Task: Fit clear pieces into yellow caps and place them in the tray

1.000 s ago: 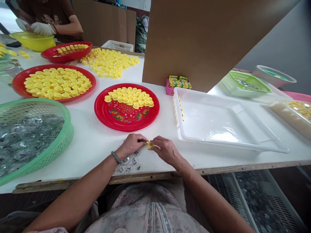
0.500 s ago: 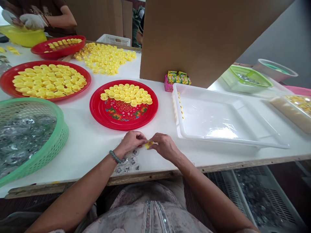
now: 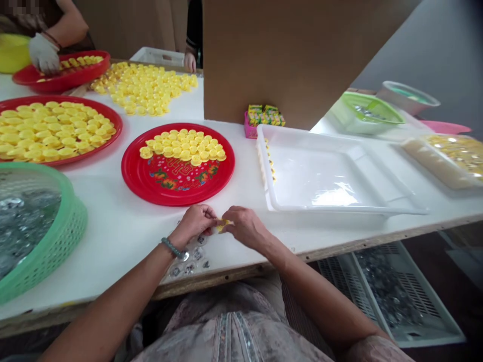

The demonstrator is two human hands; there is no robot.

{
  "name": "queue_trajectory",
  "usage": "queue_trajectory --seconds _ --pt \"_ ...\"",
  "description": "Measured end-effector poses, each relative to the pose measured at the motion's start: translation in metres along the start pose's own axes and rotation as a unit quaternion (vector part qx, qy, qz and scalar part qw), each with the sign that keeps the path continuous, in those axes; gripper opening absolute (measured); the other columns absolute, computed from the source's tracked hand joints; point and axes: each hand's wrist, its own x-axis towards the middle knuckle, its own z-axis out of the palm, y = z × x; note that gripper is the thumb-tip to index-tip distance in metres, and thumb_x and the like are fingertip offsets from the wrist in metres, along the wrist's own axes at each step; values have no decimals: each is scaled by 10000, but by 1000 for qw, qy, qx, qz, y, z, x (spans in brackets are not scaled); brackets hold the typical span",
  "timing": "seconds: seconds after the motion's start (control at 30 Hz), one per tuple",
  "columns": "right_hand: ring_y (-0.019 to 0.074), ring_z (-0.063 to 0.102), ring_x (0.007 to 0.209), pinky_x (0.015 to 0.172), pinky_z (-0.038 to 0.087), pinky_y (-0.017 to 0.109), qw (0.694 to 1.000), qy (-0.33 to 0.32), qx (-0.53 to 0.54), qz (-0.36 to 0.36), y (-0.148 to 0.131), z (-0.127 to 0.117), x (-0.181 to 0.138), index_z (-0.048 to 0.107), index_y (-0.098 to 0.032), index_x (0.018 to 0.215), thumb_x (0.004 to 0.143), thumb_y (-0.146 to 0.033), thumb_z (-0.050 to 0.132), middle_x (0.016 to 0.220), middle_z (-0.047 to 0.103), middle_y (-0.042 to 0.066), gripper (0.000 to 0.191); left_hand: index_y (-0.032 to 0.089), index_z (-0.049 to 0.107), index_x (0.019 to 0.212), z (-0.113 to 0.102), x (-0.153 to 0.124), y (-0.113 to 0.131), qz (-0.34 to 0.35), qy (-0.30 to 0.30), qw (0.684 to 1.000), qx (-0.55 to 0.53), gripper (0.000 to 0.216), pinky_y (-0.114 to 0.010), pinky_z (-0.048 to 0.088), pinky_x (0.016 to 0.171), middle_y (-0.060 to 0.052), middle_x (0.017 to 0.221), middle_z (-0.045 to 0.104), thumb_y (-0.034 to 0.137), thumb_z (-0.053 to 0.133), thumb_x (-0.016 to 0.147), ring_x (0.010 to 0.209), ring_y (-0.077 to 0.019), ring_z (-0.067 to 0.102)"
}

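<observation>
Between my two hands, just above the table edge, is a small yellow plastic piece (image 3: 222,225). My left hand (image 3: 197,221) pinches its left side, and my right hand (image 3: 244,226) grips it from the right with thumb and fingers. Its details are too small to make out. Several clear round plastic pieces with dark prints (image 3: 189,268) lie on the table under and beside my left wrist. Beyond my hands a red plate (image 3: 151,188) carries rows of small yellow round pieces (image 3: 184,143) on its far half.
A white tray (image 3: 362,213) stands to the right, a green basket (image 3: 71,236) of clear pieces to the left. Behind are more red plates (image 3: 116,128), a loose yellow pile (image 3: 151,88) and a cardboard panel (image 3: 271,60). A co-worker's gloved hand (image 3: 45,53) reaches into a plate.
My view has turned slightly, shifting the table things left. Both my hands keep hold of the yellow piece. The co-worker's gloved hand has moved from the yellow bowl to the far red plate.
</observation>
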Motion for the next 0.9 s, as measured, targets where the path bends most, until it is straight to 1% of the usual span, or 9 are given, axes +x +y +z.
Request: queue_trajectory --seconds 0.1,0.23,0.37,0.47,0.5,0.57,0.6,0.73,0.9 --pt "165 603 768 653 415 235 999 10 -42 -1 -5 7 -6 626 -169 851 755 -215 680 816 639 44 119 134 542 732 -1 0 -6 30 -13 999 -20 478 -215 391 409 14 550 547 479 803 527 440 -115 502" --pt "175 610 778 648 427 238 997 49 -61 3 -12 4 -18 612 -172 903 760 -238 651 830 645 44 162 142 543 932 -5 -2 -10 51 -52 997 -30 511 -200 354 407 29 585 541 494 749 625 456 -111 485" --pt "157 602 817 700 446 233 985 169 -24 6 -4 -40 -31 583 -190 983 796 -226 597 908 647 47 191 151 550 1015 -14 -5 -9 50 -50 997 -4 502 -194 338 405 0 696 567 511 690 695 504 -112 496" --pt "146 596 796 696 440 235 959 262 -51 94 29 -89 -36 568 -202 995 803 -215 579 950 642 48 193 154 576 991 -19 -4 -9 44 -42 998 14 492 -199 337 408 -15 734 573 517 696 680 522 -120 501" --pt "151 597 782 685 432 243 951 260 -78 148 44 -103 -35 575 -198 987 791 -214 592 945 645 50 198 156 581 986 -20 -3 -10 43 -43 998 18 491 -201 338 410 -15 732 571 516 700 673 526 -124 501" --pt "168 599 772 646 412 247 945 188 -112 243 75 -120 -31 598 -194 946 752 -226 639 891 659 48 201 159 588 977 -19 -1 -11 38 -42 998 29 488 -203 337 412 -13 732 569 514 708 664 529 -128 502" --pt "173 599 763 618 401 242 945 158 -113 262 89 -124 -28 611 -191 904 720 -231 674 862 664 46 198 160 588 976 -19 0 -11 35 -41 998 35 487 -202 337 414 -14 737 568 512 710 662 533 -130 504" --pt "146 582 717 549 366 206 957 92 -89 261 120 -113 -14 624 -191 785 613 -226 759 810 666 25 221 159 587 988 -18 1 -13 41 -27 998 49 478 -204 357 427 -25 778 573 505 701 679 560 -132 508" --pt "147 577 722 548 368 210 957 85 -83 265 127 -102 -1 627 -177 805 637 -154 708 799 663 31 188 150 597 954 -18 0 -12 45 -3 998 54 455 -197 370 428 -16 752 569 483 714 667 548 -123 512"
